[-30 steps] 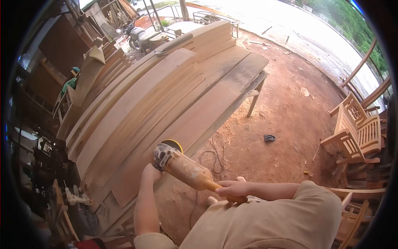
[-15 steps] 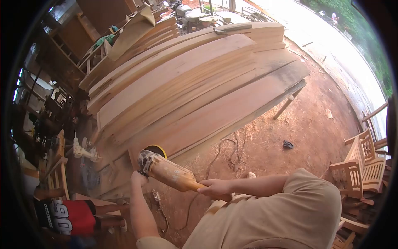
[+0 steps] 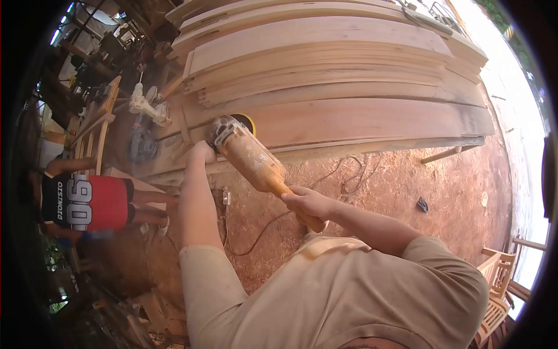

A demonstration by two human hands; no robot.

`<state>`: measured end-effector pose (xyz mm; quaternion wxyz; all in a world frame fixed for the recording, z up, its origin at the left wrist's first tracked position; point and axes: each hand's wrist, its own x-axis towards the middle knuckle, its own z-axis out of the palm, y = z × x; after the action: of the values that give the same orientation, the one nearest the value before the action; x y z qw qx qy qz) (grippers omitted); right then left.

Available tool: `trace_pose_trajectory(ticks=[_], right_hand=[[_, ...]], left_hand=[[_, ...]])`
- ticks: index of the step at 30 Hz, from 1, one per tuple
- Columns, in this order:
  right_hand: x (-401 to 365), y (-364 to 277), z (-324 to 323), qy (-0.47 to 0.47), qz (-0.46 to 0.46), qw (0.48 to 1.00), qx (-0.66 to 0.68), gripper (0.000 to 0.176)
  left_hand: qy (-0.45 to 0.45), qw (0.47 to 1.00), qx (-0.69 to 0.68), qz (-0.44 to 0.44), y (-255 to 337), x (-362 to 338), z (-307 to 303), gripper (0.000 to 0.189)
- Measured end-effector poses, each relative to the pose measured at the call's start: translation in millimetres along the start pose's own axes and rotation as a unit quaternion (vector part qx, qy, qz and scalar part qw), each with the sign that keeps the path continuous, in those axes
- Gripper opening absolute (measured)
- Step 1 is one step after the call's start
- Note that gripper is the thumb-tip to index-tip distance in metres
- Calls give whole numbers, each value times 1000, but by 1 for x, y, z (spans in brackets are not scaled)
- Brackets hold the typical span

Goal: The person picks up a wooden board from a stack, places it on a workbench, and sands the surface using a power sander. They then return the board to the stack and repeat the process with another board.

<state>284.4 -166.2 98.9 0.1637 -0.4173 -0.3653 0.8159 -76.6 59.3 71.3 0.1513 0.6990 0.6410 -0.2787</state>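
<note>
A dusty angle sander [image 3: 251, 158] is in both my hands, its body slanting from the bench down toward my chest. My right hand [image 3: 307, 203] wraps round the yellow rear handle. At the metal head, my left hand [image 3: 203, 152] is closed on the front of the tool, its fingers partly hidden. The round pad [image 3: 245, 122] with a yellow edge overlaps the left part of a long reddish wooden board [image 3: 372, 119]. This board lies flat along the near side of the workbench, coated with fine dust.
Long planks [image 3: 314, 43] are stacked behind the board. A cordless drill [image 3: 148, 104] stands on the bench at left. A person in a red jersey [image 3: 99, 200] is at the left. A power cord [image 3: 256, 247] winds over the shaving-covered floor. Wooden chairs [image 3: 494, 285] stand at right.
The view has tilted down and turned left, so the bench sits higher and more of the person at left shows. Both hands keep their hold on the sander.
</note>
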Motion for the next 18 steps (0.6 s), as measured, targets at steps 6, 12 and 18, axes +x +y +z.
trace_pose_trajectory(ticks=[6, 12, 18], right_hand=[[41, -7, -13, 8, -42, 999, -14, 52], [38, -14, -53, 2, -47, 998, -48, 57], [-36, 2, -103, 1, -48, 999, 15, 59]], left_hand=[[53, 993, -78, -77, -45, 79, 9, 51], [13, 1000, 21, -5, -18, 87, -18, 75], [-33, 998, 26, -46, 134, 36, -87, 58]])
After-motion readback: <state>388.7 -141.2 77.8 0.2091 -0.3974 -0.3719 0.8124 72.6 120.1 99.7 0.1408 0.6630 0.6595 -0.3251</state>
